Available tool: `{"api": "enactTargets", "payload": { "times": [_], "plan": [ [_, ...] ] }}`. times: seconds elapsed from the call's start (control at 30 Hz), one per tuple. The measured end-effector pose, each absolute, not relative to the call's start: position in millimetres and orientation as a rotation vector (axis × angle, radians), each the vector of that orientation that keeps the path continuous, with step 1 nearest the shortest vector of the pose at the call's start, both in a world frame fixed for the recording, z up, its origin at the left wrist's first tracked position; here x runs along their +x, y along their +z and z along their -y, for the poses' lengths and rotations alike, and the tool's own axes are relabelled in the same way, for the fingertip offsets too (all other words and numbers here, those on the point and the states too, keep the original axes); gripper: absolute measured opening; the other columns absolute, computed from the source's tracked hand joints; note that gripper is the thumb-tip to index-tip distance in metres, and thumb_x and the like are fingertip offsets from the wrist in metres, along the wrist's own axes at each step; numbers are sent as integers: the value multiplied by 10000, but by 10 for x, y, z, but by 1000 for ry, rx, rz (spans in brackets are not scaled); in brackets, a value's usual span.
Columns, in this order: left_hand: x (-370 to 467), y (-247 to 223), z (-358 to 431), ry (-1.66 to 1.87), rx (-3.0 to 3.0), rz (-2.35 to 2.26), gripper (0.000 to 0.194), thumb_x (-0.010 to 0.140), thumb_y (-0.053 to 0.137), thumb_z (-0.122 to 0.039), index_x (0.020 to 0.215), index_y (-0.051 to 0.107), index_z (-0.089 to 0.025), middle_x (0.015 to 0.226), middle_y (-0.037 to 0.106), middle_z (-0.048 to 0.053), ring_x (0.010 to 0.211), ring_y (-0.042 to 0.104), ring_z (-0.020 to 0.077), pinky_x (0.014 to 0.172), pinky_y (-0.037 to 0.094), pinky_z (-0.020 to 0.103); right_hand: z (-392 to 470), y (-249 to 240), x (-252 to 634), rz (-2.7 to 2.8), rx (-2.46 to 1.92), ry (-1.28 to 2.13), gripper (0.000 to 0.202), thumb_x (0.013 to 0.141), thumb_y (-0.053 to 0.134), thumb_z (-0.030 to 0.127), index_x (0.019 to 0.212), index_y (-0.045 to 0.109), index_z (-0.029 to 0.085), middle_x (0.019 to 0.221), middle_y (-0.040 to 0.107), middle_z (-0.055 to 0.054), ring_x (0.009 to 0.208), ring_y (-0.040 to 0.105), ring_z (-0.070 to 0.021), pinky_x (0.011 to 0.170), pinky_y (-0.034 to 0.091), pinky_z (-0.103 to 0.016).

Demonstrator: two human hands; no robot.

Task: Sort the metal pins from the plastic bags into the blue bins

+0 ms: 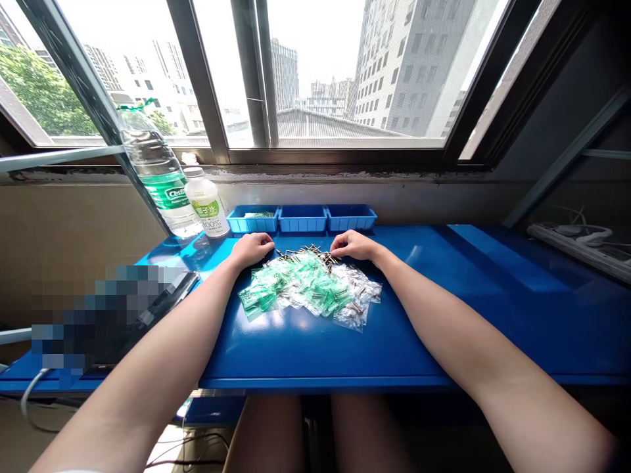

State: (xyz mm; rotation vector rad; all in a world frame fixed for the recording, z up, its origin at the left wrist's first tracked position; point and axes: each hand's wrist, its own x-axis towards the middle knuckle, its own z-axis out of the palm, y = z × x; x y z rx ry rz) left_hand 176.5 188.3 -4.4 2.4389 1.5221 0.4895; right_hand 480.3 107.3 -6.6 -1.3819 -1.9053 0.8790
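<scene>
A pile of small clear and green-tinted plastic bags (pixel 315 282) lies on the blue table, several with screw-like metal pieces inside. Behind them is a heap of loose dark screw-like pieces (pixel 308 251). To the left of the heap, my left hand (pixel 253 249) rests with its fingers curled together; what is in them, if anything, is hidden. At the heap's right edge my right hand (pixel 353 245) is closed in a pinch, fingertips close to the loose pieces. Whatever it pinches is too small to make out.
Three joined blue bins (pixel 302 220) stand behind the hands, the left one holding small bags. A large water bottle (pixel 160 177) and a white bottle (pixel 207 203) stand at the back left. A dark blurred device (pixel 148 322) lies left; a power strip (pixel 582 246) sits far right.
</scene>
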Motion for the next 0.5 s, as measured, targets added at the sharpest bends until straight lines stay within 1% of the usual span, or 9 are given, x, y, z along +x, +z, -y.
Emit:
{"api": "enactTargets", "payload": {
  "times": [0.17,0.33,0.4,0.5],
  "plan": [
    [1765,-36,-1874,487,2442,-1523,308,774,494,-458,872,697,-248,856,718,28,762,623,180,647,428,252,-1081,-101,4870,1658,-1299,938,251,605,728,380,683,678,147,610,601,10,577,499,-99,600,400,-237],
    [1763,-42,-1879,491,2446,-1518,302,776,493,-460,860,692,-249,859,717,25,760,619,180,650,426,253,-1085,-113,4900,1513,-1276,971,277,594,720,411,643,636,152,598,583,-4,552,458,-94,548,364,-232],
    [1766,-42,-1880,490,2448,-1516,302,778,492,-458,863,692,-249,863,719,26,765,621,181,655,426,254,-1113,-128,4913,1409,-1280,925,304,594,711,444,663,626,160,609,580,-8,557,466,-100,527,360,-230],
    [1768,-41,-1880,483,2451,-1527,305,777,495,-457,870,694,-246,873,722,28,774,625,183,653,426,253,-1190,-167,4996,1133,-1339,699,371,583,712,497,704,606,163,607,547,7,542,456,-100,488,344,-229]
  ]
}}
